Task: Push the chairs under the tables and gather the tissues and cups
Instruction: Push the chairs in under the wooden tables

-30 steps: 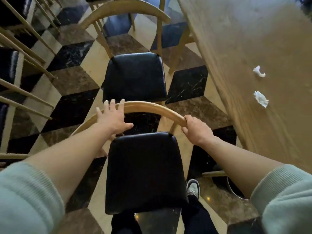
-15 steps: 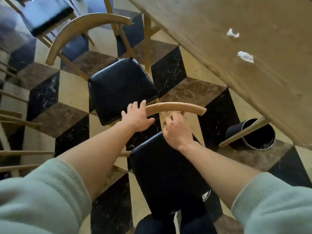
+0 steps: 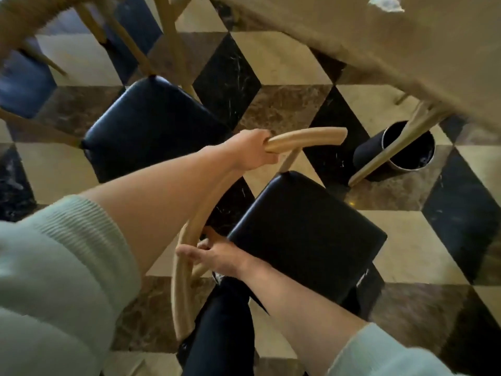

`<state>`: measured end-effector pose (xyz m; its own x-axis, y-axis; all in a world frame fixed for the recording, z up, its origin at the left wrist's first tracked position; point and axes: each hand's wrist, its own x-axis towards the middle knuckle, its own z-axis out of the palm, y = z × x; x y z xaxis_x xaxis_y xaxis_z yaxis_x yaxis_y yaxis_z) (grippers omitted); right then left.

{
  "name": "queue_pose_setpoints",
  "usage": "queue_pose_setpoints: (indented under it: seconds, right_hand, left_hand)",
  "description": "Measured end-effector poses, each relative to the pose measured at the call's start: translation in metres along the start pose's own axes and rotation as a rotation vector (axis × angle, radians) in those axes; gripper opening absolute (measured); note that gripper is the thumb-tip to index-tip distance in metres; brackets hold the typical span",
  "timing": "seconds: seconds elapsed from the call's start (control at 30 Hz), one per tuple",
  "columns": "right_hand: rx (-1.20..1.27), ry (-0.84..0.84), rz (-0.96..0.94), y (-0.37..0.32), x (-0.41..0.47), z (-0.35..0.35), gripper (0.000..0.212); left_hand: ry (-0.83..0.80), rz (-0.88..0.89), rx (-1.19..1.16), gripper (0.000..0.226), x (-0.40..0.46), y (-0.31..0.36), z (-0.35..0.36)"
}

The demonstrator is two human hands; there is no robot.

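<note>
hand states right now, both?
Left hand: closed on the chair backrest.
Right hand: fingers wrapped round the same backrest, lower down.

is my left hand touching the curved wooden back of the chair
Touching. The head view shows the left hand with its fingers wrapped around the chair's curved wooden back.

Dim, soft daylight; motion-blurred edges (wide-angle warp).

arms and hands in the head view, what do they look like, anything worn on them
Both arms wear a pale mint-green knit top, sleeves pushed up past the elbow; ribbed texture shows on the left sleeve, and the right sleeve matches. Forearms are bare. The left hand and right hand carry no gloves, and no rings or watch are visible.
</note>
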<state>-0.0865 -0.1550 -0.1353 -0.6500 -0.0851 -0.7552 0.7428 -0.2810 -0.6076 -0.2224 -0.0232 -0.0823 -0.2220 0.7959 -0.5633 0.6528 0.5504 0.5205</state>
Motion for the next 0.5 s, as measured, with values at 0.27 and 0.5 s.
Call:
queue_pose_setpoints:
  seconds: [0.27,0.5]
  right_hand:
    - [0.481,0.221,-0.024,-0.003,0.02,0.059,0.063]
    - [0.462,0.278,0.045,-0.019,0.014,0.072,0.063]
  left_hand:
    - [-0.107,0.064,-0.201,0.014,0.0,-0.017,-0.005]
    - [-0.011,0.054,-0.229,0.021,-0.011,-0.034,-0.016]
